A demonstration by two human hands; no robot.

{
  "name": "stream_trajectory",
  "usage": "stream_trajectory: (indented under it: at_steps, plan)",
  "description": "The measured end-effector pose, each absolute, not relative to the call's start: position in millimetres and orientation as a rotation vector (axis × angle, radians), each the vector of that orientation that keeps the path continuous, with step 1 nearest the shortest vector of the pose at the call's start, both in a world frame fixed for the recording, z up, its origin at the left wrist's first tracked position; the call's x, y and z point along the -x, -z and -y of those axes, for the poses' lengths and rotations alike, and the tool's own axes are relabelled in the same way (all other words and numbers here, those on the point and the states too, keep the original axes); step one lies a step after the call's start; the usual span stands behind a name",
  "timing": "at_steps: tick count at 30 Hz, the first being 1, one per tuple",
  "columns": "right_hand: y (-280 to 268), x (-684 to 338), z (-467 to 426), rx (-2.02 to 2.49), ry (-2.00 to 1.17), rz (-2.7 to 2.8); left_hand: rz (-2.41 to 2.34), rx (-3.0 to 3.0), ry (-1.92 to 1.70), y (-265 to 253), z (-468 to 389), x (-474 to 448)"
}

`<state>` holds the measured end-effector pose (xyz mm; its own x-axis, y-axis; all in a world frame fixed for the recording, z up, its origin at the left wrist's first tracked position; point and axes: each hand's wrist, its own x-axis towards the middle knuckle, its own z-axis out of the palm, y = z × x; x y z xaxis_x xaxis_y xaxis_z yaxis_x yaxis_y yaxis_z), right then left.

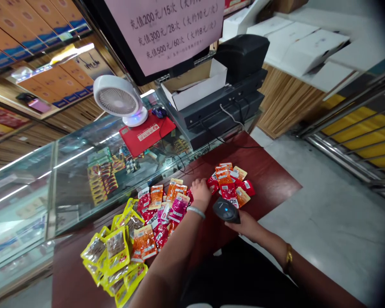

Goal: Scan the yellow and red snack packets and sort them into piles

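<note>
My right hand (pixel 245 224) is wrapped round a black handheld barcode scanner (pixel 226 209) with a small blue light on top. Its head is just in front of a small pile of red and orange snack packets (pixel 228 190). On the dark red tabletop, my left hand (pixel 201 192) has its fingers curled, with the thumb against a red snack packet (pixel 213 182) at the pile's left edge. Left of that wrist lies a larger heap of red, orange and purple packets (pixel 160 209). Yellow snack pouches (pixel 117 248) are stacked beside it, nearest the table's left end.
Behind the red table (pixel 269 175) runs a glass display counter (pixel 73 171). On it stand a white fan (pixel 118 98), a red mat (pixel 146 134), a mouse (pixel 159 112) and a monitor with a pink sign (pixel 176 34). Cables trail from the black cash drawer (pixel 218 107). A metal rack (pixel 356 128) stands right.
</note>
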<state>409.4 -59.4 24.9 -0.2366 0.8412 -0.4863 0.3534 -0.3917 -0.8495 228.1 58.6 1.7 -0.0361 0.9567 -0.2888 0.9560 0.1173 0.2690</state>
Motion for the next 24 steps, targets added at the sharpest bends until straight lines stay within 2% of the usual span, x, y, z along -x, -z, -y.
stream_trajectory:
  at_steps: [5, 10, 15, 24]
  plan:
    - [-22, -417, 61, 1.599, -1.685, 1.442, -1.963, -1.779, 0.129, 3, -71, -233]
    - [-24, -412, 57, 1.609, -1.705, 1.415, -1.873, -1.482, 0.016, 5, -57, -204]
    - [-24, -402, 52, 1.575, -1.699, 1.485, -1.918, -1.429, -0.043, 5, -37, -182]
    - [-23, -394, 48, 1.481, -1.723, 1.55, -2.081, -1.409, 0.016, -30, -9, -128]
